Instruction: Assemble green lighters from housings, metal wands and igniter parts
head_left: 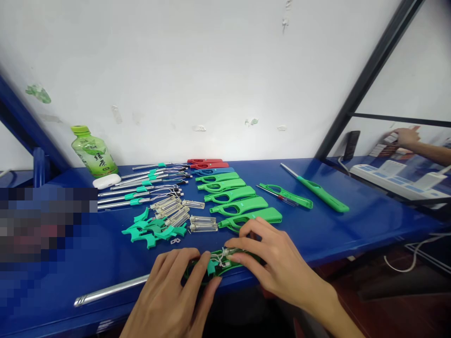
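Note:
My left hand (176, 286) presses on a green lighter shell (220, 266) that lies at the front edge of the blue table (352, 230). A long metal tube (111, 291) sticks out of the shell to the left. With its fingertips my right hand (271, 260) pinches a small clear part with white wires at the shell's top. A teal trigger piece shows inside the shell between my two hands.
Behind my hands lie green shell halves (236, 202), clear tubes (202, 224), teal triggers (151, 230) and metal tubes with wires (141, 190). Farther back are red shells (207, 163), a green tea bottle (93, 152), a white earbud case (106, 180) and a finished green lighter (317, 190). Another person's hand (407, 136) is at the far right.

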Tool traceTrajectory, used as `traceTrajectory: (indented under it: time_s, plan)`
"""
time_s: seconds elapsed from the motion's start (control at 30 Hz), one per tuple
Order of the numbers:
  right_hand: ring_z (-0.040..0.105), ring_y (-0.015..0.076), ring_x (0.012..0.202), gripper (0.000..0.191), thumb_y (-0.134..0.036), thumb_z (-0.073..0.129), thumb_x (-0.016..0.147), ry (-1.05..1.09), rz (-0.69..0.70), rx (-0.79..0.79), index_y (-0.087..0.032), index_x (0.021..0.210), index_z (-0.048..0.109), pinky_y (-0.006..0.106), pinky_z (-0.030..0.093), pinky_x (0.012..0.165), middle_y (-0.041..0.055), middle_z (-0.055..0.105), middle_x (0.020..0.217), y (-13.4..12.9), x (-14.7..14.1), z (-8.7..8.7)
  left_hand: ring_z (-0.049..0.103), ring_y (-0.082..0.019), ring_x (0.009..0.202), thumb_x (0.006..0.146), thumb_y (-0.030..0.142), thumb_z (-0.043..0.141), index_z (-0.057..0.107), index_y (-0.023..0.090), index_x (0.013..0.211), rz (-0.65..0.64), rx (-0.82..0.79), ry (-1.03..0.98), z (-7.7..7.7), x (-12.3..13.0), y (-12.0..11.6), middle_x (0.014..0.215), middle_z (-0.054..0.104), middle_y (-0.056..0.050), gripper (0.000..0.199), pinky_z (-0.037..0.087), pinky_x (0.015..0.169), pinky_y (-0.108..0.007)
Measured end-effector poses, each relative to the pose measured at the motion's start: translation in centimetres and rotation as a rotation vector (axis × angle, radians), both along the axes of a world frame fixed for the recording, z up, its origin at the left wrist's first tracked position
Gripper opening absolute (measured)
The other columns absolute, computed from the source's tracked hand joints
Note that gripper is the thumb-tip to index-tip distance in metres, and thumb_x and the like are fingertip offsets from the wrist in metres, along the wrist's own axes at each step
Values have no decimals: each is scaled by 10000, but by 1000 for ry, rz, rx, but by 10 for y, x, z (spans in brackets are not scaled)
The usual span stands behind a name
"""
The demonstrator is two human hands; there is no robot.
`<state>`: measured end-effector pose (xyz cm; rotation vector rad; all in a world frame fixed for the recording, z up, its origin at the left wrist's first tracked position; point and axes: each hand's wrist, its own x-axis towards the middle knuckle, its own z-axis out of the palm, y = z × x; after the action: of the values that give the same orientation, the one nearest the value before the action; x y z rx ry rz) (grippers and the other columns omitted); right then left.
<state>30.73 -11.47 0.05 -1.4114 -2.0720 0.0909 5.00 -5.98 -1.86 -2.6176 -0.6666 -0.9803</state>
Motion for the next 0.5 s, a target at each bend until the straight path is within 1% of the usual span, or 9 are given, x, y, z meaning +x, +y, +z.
traceTrajectory:
  time_s: [0.17, 0.33, 0.4, 0.5]
  plan:
    - [594, 220, 955, 242, -362, 583, 1161, 5, 14, -5, -322, 1267, 797, 366, 467, 789, 37, 672, 1079, -1, 1, 0, 669, -221, 1043, 1117, 226, 551, 677, 170, 1309, -3, -13, -11, 5, 3, -1, 1170, 689, -94, 237, 515, 949, -383]
    - [594, 228, 990, 269, -343, 565, 1167, 4, 22, -28, -326, 1287, 805, 369, 479, 813, 43, 676, 1108, 0, 2, 1, 666, -227, 1015, 1134, 219, 487, 710, 184, 1239, -13, 34, -43, 10, 5, 4, 1124, 709, -80, 249, 484, 920, -385]
    - [593, 226, 1002, 274, -347, 565, 1168, 5, 26, -36, -323, 1295, 807, 368, 484, 827, 42, 676, 1115, 0, 2, 2, 666, -229, 1016, 1136, 236, 487, 703, 199, 1257, -3, 25, -33, 9, 3, 6, 1133, 704, -73, 250, 475, 927, -391]
    - [592, 223, 1014, 279, -348, 565, 1169, 6, 27, -47, -328, 1307, 806, 371, 483, 843, 39, 675, 1132, -1, 2, 2, 669, -217, 1027, 1126, 243, 508, 668, 224, 1339, 16, -41, 24, 7, 2, 5, 1172, 687, -59, 267, 474, 941, -385]
